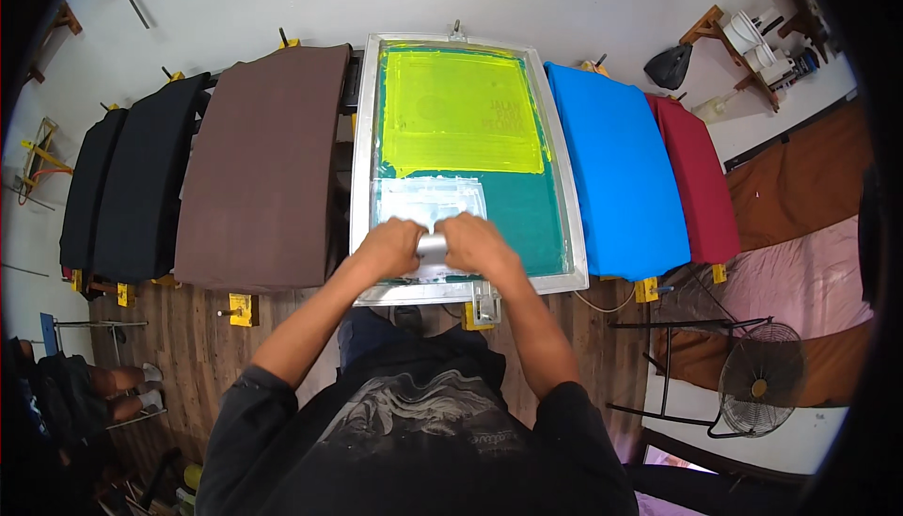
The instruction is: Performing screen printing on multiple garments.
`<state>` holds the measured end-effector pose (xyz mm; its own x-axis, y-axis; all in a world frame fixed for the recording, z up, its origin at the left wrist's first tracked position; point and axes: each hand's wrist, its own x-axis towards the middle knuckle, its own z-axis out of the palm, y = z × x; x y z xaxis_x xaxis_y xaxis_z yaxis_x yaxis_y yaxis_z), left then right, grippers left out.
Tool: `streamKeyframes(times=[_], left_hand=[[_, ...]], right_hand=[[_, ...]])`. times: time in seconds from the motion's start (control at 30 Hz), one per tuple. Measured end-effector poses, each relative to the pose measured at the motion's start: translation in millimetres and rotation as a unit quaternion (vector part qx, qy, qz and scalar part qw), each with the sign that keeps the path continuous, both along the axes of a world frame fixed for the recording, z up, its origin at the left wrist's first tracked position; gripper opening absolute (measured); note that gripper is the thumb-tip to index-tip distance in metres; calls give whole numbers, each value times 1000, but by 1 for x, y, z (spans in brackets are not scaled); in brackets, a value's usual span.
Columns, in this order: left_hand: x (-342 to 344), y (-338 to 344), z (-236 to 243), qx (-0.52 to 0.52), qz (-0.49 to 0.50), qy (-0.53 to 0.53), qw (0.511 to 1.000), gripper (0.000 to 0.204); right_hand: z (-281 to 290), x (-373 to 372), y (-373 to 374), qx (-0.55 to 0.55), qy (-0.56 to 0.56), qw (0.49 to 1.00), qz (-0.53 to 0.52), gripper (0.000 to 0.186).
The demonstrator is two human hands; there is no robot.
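Observation:
Both of my hands are wrapped round the grey metal handle of a squeegee, my left hand on its left part and my right hand on its right. The squeegee is at the near end of a screen-printing frame with a silver metal rim. Just beyond my hands lies a white patch on the green screen mesh. A bright yellow-green rectangle with faint lettering covers the far half. The squeegee's blade is hidden under my hands.
Left of the frame stand platens with a brown shirt and black shirts; to the right are a blue shirt and a red shirt. A hinge clamp sits at the frame's near edge. A fan stands at right; a person's legs show at left.

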<state>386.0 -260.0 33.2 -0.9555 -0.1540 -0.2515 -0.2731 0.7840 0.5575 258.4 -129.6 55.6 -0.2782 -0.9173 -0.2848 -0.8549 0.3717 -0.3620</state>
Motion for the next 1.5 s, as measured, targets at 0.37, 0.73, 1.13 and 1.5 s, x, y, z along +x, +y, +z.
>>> streamKeyframes(times=[0.37, 0.73, 1.13, 1.5], left_hand=[[-77, -7, -25, -82, 14, 77, 994, 23], [-28, 31, -11, 27, -36, 8, 999, 25], [-4, -20, -31, 114, 48, 224, 967, 45], [42, 16, 0, 39, 96, 170, 980, 46]], right_hand=[[-24, -65, -10, -18, 29, 997, -68, 33], [-8, -17, 39, 26, -58, 996, -58, 28], [-21, 25, -22, -54, 146, 984, -81, 24], [-21, 63, 7, -140, 92, 984, -63, 37]])
